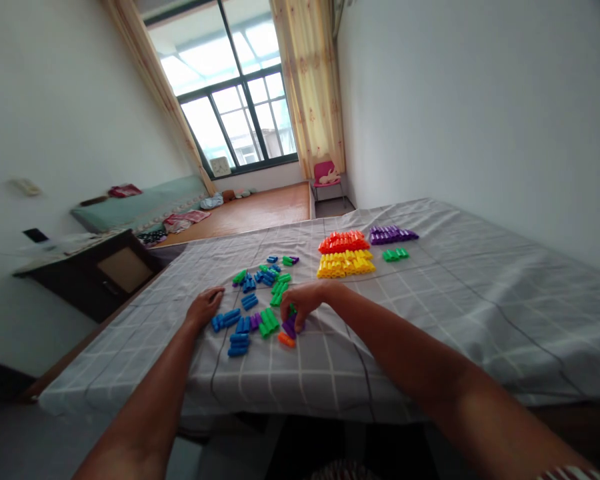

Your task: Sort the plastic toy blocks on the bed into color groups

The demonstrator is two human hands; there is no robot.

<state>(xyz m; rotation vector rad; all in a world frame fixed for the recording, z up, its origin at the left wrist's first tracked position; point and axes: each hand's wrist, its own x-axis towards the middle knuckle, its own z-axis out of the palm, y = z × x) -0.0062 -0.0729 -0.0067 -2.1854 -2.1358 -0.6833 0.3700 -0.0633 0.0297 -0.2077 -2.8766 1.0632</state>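
Observation:
My right hand [303,303] reaches down over the loose pile, its fingers closed on purple plastic tube-shaped pieces [289,326]. Just below them lies an orange piece [287,340], and to the left is a group of green pieces [269,323]. My left hand [205,307] lies on the cloth at the pile's left side, fingers loosely extended and holding nothing visible. Near it are several blue pieces [226,319]. More blue, green and purple pieces are scattered farther back. My right fingers partly hide what is under them.
A grey checked cloth [405,320] covers the bed-like surface. Sorted groups sit at the back right: red pieces [344,241], yellow pieces [346,264], purple pieces [393,235] and green pieces [395,255]. A dark cabinet [115,270] stands left; a white wall [480,113] rises right.

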